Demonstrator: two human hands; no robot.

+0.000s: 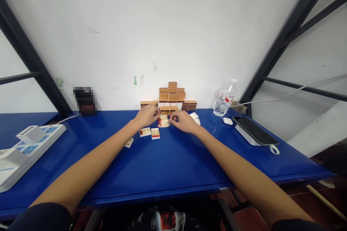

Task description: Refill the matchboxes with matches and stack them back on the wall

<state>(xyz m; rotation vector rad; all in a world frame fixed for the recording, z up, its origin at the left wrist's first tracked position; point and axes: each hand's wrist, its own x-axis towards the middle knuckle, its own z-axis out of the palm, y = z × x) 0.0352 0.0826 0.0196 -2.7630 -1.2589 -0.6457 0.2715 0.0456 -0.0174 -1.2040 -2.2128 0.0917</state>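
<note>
A loose pile of red-tipped matches [163, 121] lies on the blue table [168, 166] between my hands. My left hand [148, 114] is curled at the pile's left edge, fingers pinched on a match that sticks out toward the right. My right hand [184, 121] rests at the pile's right edge with fingers bent together over the matches; what they hold is too small to name. Two open match trays [150, 132] with matches inside sit just in front of the pile. Another small box [129, 143] lies beside my left forearm.
Stacked brown matchboxes [172, 98] stand against the white wall. A water bottle [225, 98], a white earbud case [228, 121] and a phone on a white stand [255, 130] sit at the right. A power strip [29, 144] occupies the left end. Dark metal frame bars flank both sides.
</note>
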